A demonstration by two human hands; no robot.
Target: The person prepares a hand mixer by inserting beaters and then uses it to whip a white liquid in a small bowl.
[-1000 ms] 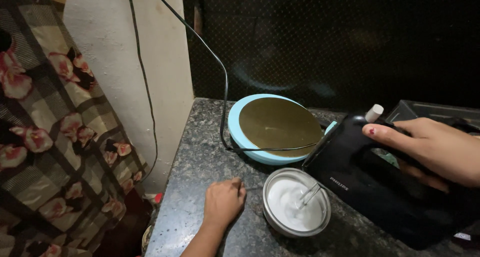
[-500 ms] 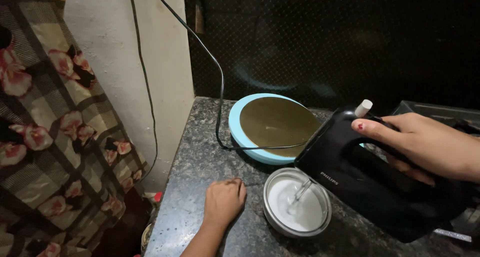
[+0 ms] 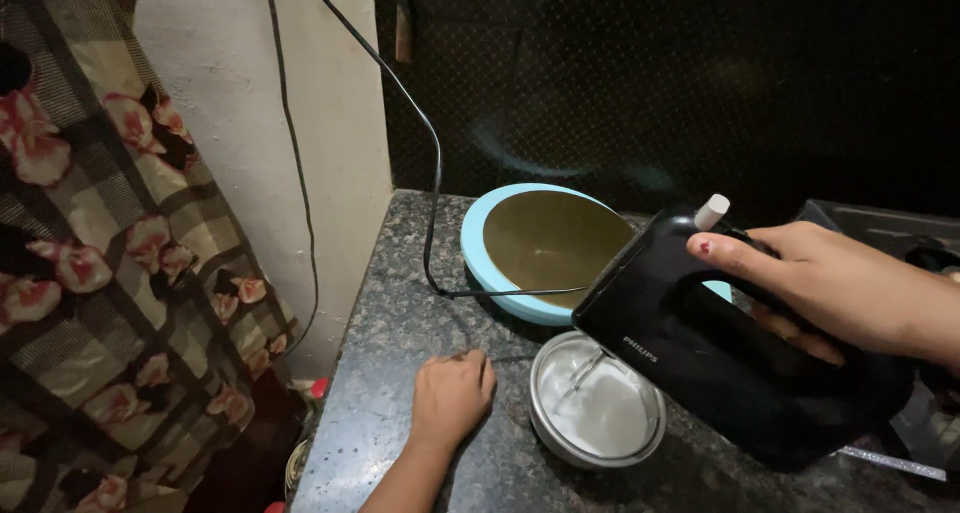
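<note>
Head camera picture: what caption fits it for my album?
Right hand holds a black mixer over a bowl; left hand rests on the counter.

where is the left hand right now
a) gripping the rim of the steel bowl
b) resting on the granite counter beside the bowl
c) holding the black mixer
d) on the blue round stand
b: the left hand lies curled on the granite counter, just left of the steel bowl and not touching its rim, while the right hand holds the black hand mixer over the bowl.
</note>
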